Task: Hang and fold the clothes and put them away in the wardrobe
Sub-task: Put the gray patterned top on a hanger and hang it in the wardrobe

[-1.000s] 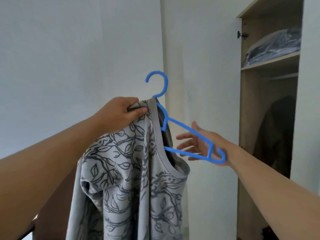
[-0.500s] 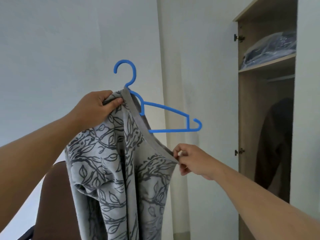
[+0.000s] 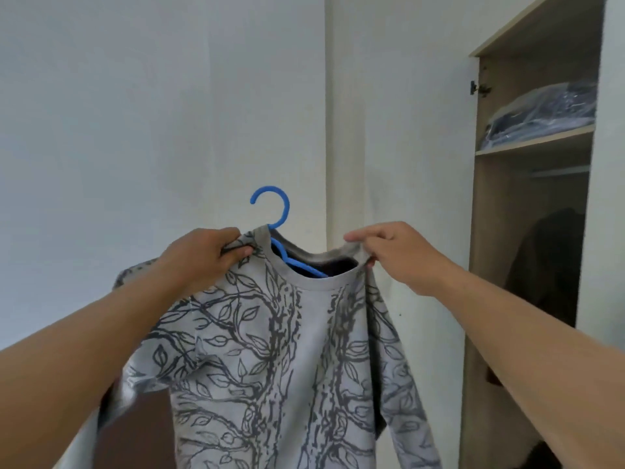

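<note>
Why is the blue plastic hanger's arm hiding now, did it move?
Yes. The blue plastic hanger arm sits inside the grey leaf-print sweater collar, still left of the wooden wardrobe.

A bedroom in a home is showing here. Plain white walls (image 3: pixel 135 113) are filling the view from 9 to 12 o'clock. At 3 o'clock a wooden wardrobe (image 3: pixel 487 265) is standing open, its white door (image 3: pixel 395 130) swung out beside it. Plastic-wrapped folded clothes (image 3: pixel 541 113) are lying on its shelf (image 3: pixel 534 143) at 2 o'clock, and below the rail (image 3: pixel 558 171) a dark garment (image 3: pixel 544 265) is hanging.
</note>
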